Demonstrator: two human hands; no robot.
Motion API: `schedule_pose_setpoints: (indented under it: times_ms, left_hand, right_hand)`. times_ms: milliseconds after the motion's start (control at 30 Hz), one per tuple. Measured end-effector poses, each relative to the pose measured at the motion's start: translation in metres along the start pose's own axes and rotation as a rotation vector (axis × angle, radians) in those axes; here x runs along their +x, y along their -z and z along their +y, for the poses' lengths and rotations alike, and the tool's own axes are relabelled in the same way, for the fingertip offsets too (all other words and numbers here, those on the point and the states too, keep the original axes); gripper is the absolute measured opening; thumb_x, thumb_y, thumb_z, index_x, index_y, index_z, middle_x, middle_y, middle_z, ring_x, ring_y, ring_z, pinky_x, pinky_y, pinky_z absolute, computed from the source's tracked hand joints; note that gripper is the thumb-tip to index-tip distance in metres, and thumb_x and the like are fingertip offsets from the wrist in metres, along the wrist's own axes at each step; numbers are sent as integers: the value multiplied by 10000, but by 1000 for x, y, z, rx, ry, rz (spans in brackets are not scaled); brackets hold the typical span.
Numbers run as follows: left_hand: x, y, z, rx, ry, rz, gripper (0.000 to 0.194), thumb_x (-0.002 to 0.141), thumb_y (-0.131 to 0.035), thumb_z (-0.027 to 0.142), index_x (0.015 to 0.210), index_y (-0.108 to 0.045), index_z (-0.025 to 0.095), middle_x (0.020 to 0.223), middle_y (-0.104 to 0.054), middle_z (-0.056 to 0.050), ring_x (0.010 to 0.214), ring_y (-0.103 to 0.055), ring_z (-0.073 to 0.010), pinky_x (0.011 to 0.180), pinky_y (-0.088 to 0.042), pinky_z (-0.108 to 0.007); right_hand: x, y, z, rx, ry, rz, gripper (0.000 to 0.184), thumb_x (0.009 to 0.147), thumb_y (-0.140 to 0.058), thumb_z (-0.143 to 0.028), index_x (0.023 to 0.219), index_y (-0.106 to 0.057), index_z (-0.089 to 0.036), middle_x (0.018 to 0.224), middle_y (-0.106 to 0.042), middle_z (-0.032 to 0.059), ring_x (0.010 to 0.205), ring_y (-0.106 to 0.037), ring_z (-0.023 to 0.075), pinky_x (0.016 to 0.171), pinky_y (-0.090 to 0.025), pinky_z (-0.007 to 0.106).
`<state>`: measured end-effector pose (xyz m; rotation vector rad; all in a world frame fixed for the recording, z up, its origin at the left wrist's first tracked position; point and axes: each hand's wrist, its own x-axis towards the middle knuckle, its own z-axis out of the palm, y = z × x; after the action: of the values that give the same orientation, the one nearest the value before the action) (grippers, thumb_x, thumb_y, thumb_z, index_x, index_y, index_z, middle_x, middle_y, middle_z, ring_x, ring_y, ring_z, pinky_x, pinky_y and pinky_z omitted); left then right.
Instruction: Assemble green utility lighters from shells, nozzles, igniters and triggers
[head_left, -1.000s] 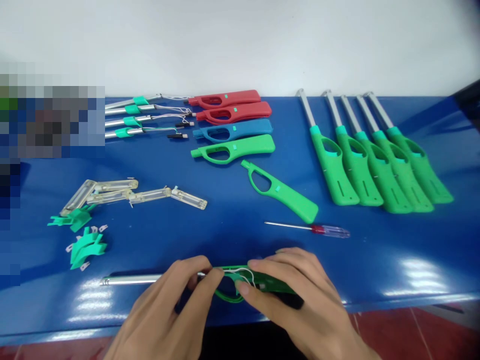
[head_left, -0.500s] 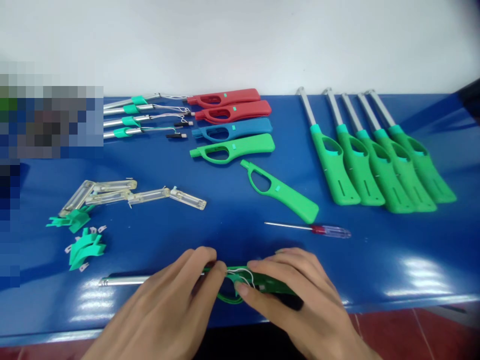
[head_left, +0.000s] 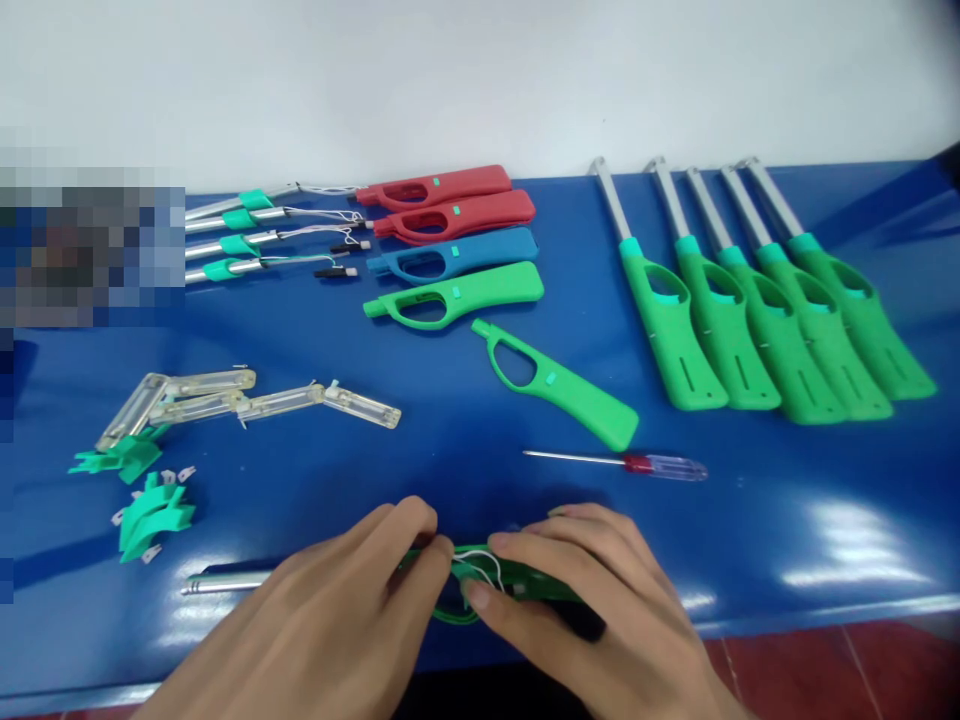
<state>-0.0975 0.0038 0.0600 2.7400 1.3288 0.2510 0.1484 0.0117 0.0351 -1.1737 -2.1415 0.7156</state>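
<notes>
At the table's front edge my two hands work on a green lighter casing (head_left: 457, 612) with a metal tube (head_left: 225, 582) sticking out to the left. My left hand (head_left: 337, 600) is closed around the casing's tube end, its thumb and forefinger pinched there. From the right, my right hand (head_left: 600, 590) grips the handle part, thumb and fingertips pressing inside by the trigger opening. White wires (head_left: 480, 560) loop between the hands. A teal piece shows under my right thumb; much of the inside is hidden by my fingers.
Behind lie a screwdriver (head_left: 652, 466), a loose green casing half (head_left: 574, 390), and red, blue and green casings (head_left: 450, 250). Assembled green lighters (head_left: 675, 340) lie right. Clear fuel tanks (head_left: 285, 400), teal triggers (head_left: 157, 515) and wired metal tubes (head_left: 247, 240) lie left.
The view has shifted slightly, so the things on the left appear further left. Both hands keep hold of the casing, and my right thumb has moved slightly left.
</notes>
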Motion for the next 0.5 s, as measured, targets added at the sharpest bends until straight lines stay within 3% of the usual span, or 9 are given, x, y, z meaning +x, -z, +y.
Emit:
schedule_pose_setpoints:
  times_ms: [100, 300, 367, 500]
  left_hand:
    - [-3, 1, -1, 5, -20, -24, 549, 762, -329, -9, 1150, -618, 249, 1059, -757, -44, 825, -768, -202, 700, -613, -290]
    - [-8, -1, -2, 19, -27, -230, 619, 805, -361, 24, 1337, -581, 250, 1288, -720, -90, 1095, -751, -270, 893, -646, -405]
    - [-9, -3, -1, 64, -54, -236, 590, 842, -370, 54, 1364, -575, 238, 1343, -700, -117, 1147, -736, -305, 898, -650, -448]
    - [-12, -4, 7, 147, -129, -198, 519, 907, -368, 89, 1357, -598, 209, 1394, -665, -144, 1183, -704, -334, 868, -641, -477]
  right_hand:
    - [2, 1, 0, -26, 24, -9, 196, 1069, -630, -336, 1140, -807, -292, 1100, -828, -39, 1036, -748, 155, 999, -601, 274]
    - [10, 4, -1, -53, 112, -7, 203, 1071, -635, -276, 1097, -831, -323, 1101, -836, -51, 983, -767, 120, 1011, -581, 260]
    - [11, 4, -1, -54, 110, -7, 219, 1077, -624, -276, 1083, -833, -341, 1109, -836, -59, 989, -771, 123, 1001, -581, 262]
    - [9, 3, -2, -52, 55, 43, 243, 1095, -597, -318, 1036, -826, -259, 1041, -845, -48, 928, -779, 111, 984, -573, 222]
